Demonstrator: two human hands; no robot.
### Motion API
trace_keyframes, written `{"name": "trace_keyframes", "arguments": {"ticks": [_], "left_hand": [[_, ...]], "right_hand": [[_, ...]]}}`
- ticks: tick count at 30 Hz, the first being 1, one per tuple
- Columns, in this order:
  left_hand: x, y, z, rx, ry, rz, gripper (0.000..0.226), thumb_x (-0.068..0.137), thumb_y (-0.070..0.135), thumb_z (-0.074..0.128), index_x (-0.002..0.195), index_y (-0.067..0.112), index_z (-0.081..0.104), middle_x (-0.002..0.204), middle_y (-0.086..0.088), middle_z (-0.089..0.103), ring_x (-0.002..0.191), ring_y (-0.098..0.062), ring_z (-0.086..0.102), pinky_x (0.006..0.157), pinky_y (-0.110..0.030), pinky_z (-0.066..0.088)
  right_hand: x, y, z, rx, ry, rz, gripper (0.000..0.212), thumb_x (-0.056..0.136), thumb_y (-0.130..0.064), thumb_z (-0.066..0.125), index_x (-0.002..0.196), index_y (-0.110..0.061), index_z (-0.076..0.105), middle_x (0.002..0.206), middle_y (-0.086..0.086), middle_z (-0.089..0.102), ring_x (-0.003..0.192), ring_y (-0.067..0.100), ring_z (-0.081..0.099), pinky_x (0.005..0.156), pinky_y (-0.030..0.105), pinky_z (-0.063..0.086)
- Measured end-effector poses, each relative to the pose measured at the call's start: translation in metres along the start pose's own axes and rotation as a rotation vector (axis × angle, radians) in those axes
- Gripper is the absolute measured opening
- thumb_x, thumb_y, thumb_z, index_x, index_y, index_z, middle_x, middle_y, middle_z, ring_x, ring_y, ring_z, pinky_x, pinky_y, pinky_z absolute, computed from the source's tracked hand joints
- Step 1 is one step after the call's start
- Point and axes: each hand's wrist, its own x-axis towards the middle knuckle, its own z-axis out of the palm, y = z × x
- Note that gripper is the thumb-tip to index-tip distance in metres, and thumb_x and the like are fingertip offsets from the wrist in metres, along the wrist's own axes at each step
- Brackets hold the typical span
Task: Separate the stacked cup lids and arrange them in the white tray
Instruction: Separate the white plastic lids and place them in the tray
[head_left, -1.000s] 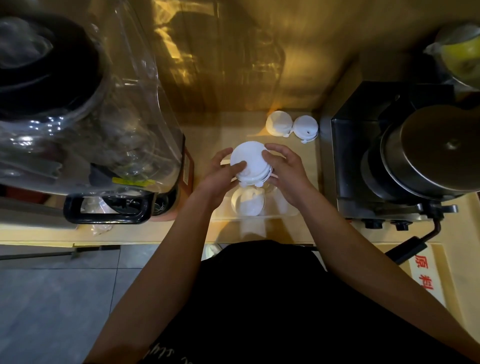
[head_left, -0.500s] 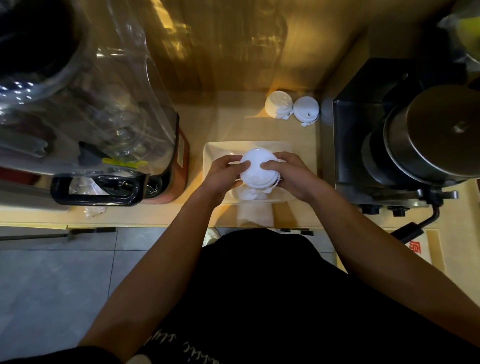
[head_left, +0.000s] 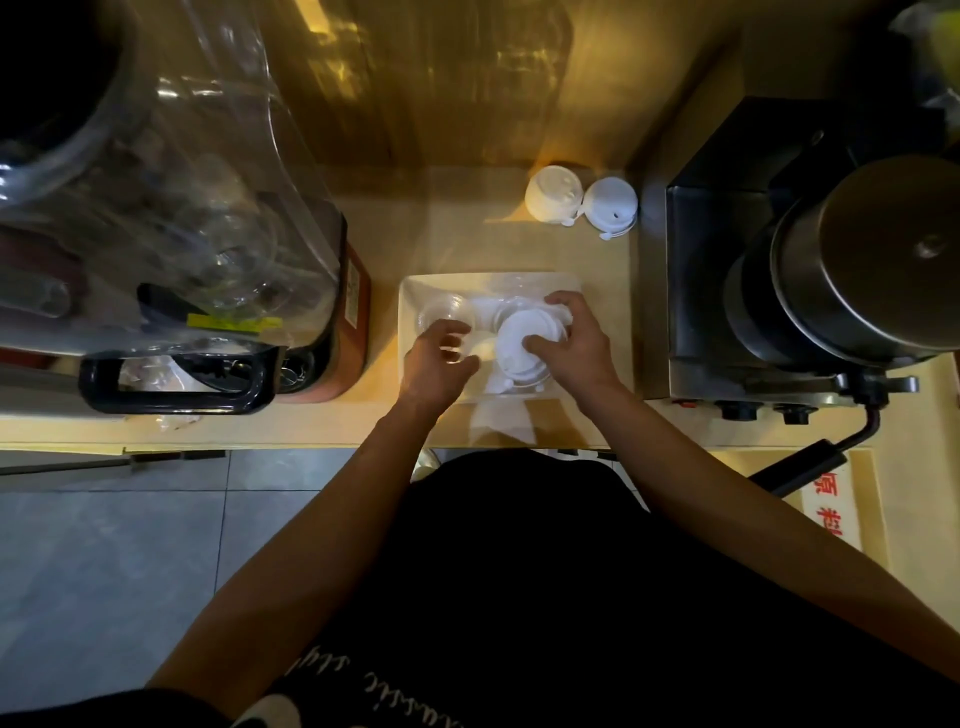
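A white tray (head_left: 410, 306) lies on the wooden counter in front of me with several white and clear lids inside. My right hand (head_left: 571, 343) grips a stack of white cup lids (head_left: 519, 348) over the tray's right half, thumb on top and fingers round the far rim. To the left of that stack, over the tray's left half, my left hand (head_left: 439, 358) has its fingers curled; it is blurred, and whether it holds a lid is unclear. A clear lid (head_left: 441, 312) lies in the tray just beyond it.
Two more stacks of white lids (head_left: 553, 195) (head_left: 610, 208) stand at the back of the counter. A blender with a clear cover (head_left: 208, 234) is on the left. A black sealing machine (head_left: 810, 270) is on the right, its handle (head_left: 810, 462) sticking out past the counter edge.
Both hands lowered the lid stack from above the counter down into the tray. My left hand has come off the stack and moved left; my right hand still grips it.
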Motion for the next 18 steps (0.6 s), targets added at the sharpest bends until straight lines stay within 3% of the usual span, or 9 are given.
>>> {"name": "trace_keyframes", "arguments": {"ticks": [5, 9, 12, 15, 18], "left_hand": [[-0.006, 0.006, 0.008, 0.007, -0.196, 0.092, 0.045, 0.074, 0.032, 0.082, 0.115, 0.024, 0.066, 0.121, 0.004, 0.062, 0.103, -0.015, 0.061, 0.083, -0.024, 0.05], [-0.006, 0.008, 0.007, 0.021, -0.226, 0.099, 0.056, 0.067, 0.043, 0.085, 0.117, 0.027, 0.063, 0.119, 0.002, 0.063, 0.104, -0.015, 0.063, 0.088, -0.028, 0.054], [-0.01, 0.015, 0.007, 0.041, -0.254, 0.135, 0.063, 0.068, 0.037, 0.086, 0.122, 0.021, 0.057, 0.112, 0.006, 0.066, 0.095, -0.009, 0.063, 0.077, -0.017, 0.049], [-0.009, 0.017, 0.005, 0.169, -0.178, 0.182, 0.049, 0.08, 0.027, 0.078, 0.121, 0.011, 0.056, 0.111, -0.002, 0.066, 0.096, -0.02, 0.062, 0.073, -0.023, 0.043], [-0.006, 0.015, 0.001, 0.219, -0.104, 0.182, 0.031, 0.091, 0.023, 0.063, 0.117, 0.008, 0.057, 0.106, -0.006, 0.067, 0.096, -0.028, 0.062, 0.075, -0.025, 0.039]], "right_hand": [[0.004, -0.001, 0.009, 0.07, 0.022, 0.073, 0.027, 0.079, -0.021, 0.076, 0.101, -0.023, 0.06, 0.114, -0.005, 0.058, 0.101, 0.02, 0.059, 0.09, 0.039, 0.055], [0.007, -0.005, 0.01, 0.241, -0.055, 0.229, 0.015, 0.089, -0.029, 0.066, 0.101, -0.02, 0.063, 0.109, 0.003, 0.062, 0.09, 0.02, 0.065, 0.08, 0.043, 0.061], [0.003, -0.013, 0.011, 0.421, -0.125, 0.281, 0.012, 0.097, -0.022, 0.054, 0.102, -0.013, 0.06, 0.09, 0.011, 0.067, 0.069, 0.021, 0.07, 0.062, 0.032, 0.06], [0.003, -0.017, 0.009, 0.492, -0.174, 0.31, 0.015, 0.099, -0.023, 0.052, 0.105, -0.012, 0.059, 0.08, 0.012, 0.068, 0.067, 0.023, 0.071, 0.072, 0.035, 0.059], [0.004, -0.016, 0.006, 0.386, -0.204, 0.258, 0.017, 0.1, -0.03, 0.049, 0.109, -0.019, 0.059, 0.083, 0.01, 0.072, 0.075, 0.023, 0.071, 0.072, 0.031, 0.056]]}}
